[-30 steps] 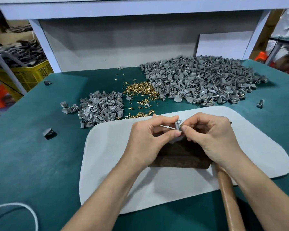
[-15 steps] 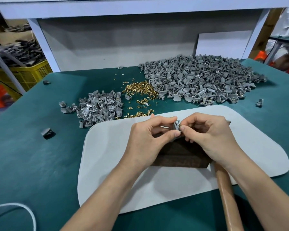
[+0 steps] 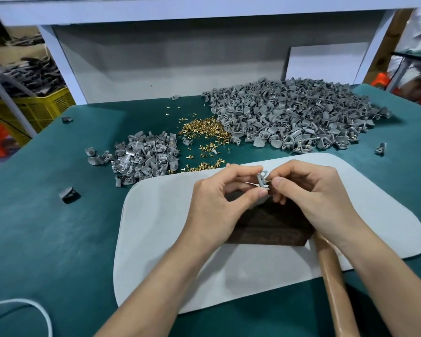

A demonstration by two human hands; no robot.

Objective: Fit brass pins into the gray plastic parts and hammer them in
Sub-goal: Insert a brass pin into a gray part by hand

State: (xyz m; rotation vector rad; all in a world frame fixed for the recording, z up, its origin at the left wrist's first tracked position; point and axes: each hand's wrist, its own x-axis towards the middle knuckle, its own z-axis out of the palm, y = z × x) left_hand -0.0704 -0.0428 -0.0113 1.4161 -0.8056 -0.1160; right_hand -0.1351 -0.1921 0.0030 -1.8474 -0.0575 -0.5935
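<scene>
Across the whole foreground, a green surface [image 3: 46,227] carries a pale, round-cornered mat [image 3: 160,227] that lies nearest the person. Beyond the mat, at the far right, spreads a broad heap of gray parts [image 3: 289,115], and at the left, just off the mat's far corner, sits a smaller heap of the same parts [image 3: 143,156]. Between the two heaps lies a scatter of brass pins [image 3: 204,130], thickest beside the big heap and trailing down to the mat's far edge. A dark wooden block [image 3: 265,229] rests on the mat, partly hidden under both hands. A wooden handle [image 3: 333,283] runs from the block's right end to the near edge, passing beneath the right forearm. The left hand [image 3: 219,198] has its fingers curled and pinches one gray plastic part [image 3: 261,181] between thumb and forefinger, holding it up above the block. The right hand [image 3: 311,190], its fingers curled too, closes thumb and forefinger against that part's right side; whether a pin sits between those fingertips is too small to tell. A lone dark part [image 3: 69,194] lies well apart at the left.
</scene>
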